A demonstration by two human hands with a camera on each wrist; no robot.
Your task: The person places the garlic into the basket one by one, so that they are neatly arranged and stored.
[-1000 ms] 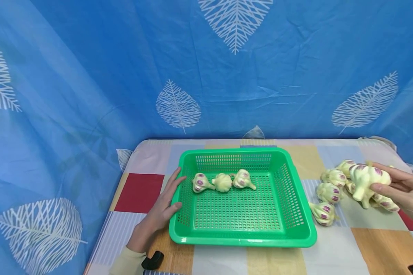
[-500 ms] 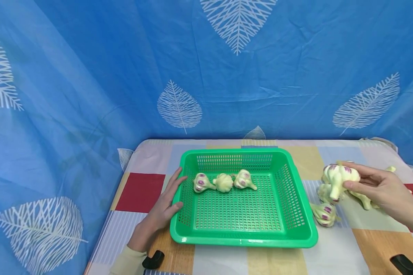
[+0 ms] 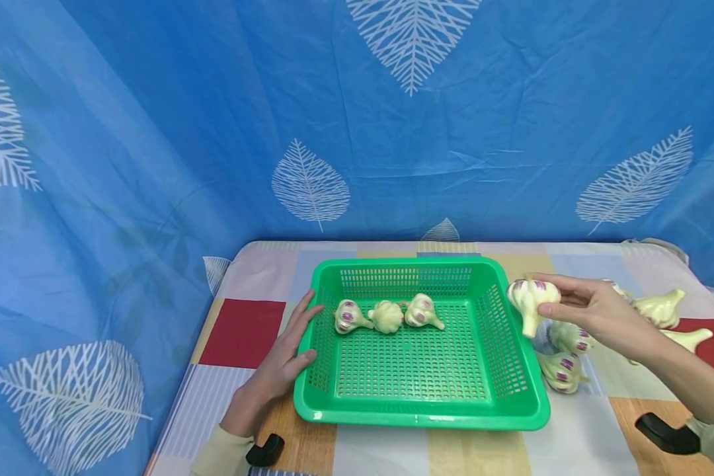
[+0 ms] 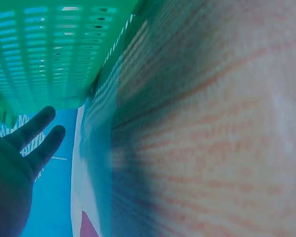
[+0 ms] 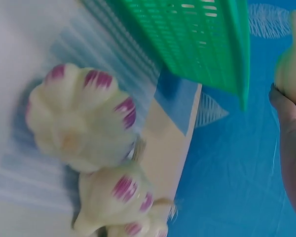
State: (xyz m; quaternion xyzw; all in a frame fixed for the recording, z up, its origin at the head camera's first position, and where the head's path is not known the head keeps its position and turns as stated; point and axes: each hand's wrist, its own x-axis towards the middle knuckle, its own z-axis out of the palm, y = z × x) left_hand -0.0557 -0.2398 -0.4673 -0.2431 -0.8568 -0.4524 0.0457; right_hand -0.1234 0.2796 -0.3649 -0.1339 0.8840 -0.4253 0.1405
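Note:
A garlic bulb [image 3: 533, 299], stem pointing down, is pinched between the thumb and fingers of my right hand [image 3: 595, 314], by the basket's right rim. In the right wrist view that held garlic bulb [image 5: 292, 74] shows at the right edge. My left hand [image 3: 282, 354] touches the left rim of the green plastic basket [image 3: 416, 420] with fingers spread. Inside the basket, toward the back left, three garlic bulbs [image 3: 385, 317] lie in a row. In the left wrist view, fingers of the left hand [image 4: 19, 163] extend below the basket wall [image 4: 49, 59].
Several more garlic bulbs [image 3: 562, 371] lie on the patchwork tablecloth [image 3: 470, 456] right of the basket, partly hidden by my right arm. The right wrist view has one garlic bulb [image 5: 81, 118] close up. A blue leaf-print curtain [image 3: 369, 152] hangs behind the table.
My right hand has carried its garlic bulb leftward from the pile on the right to the basket's right rim. The left hand and the bulbs in the basket stay where they were.

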